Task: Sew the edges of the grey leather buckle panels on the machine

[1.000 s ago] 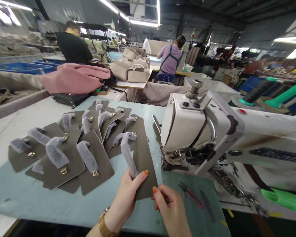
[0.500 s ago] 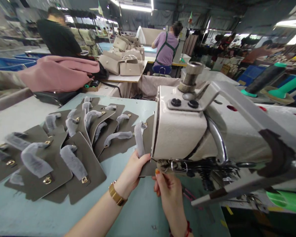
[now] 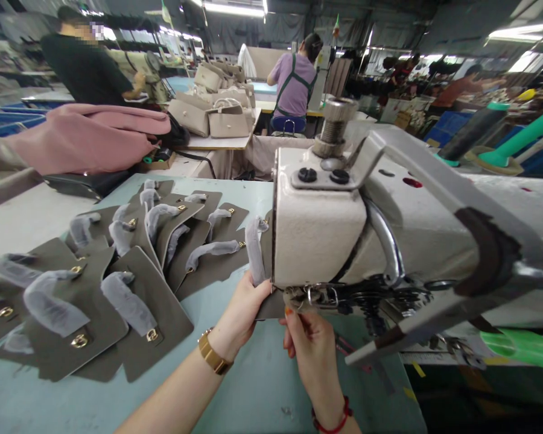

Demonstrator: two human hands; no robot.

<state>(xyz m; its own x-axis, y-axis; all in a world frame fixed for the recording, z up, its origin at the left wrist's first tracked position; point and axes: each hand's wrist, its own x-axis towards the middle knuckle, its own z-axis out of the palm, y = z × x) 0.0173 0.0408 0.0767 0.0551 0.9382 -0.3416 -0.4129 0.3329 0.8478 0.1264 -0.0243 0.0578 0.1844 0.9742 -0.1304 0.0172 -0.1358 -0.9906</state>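
Desk [image 3: 226,398]: pale blue-green; loose grey panels [image 3: 167,307] overlap at its left.
Held panel [image 3: 271,308]: at the sewing machine [image 3: 319,229], partly hidden behind its head.
Left hand [image 3: 247,307]: fingers closed on the panel beside its wrapped handle [image 3: 254,250].
Right hand [image 3: 314,343]: fingers bunched near the front edge; whether they grip it cannot be told.
Handle risk: wrap lies close to the head and could snag if the panel turns.
Finger risk: right fingertips are near the head's underside; a slip inward could cause injury.
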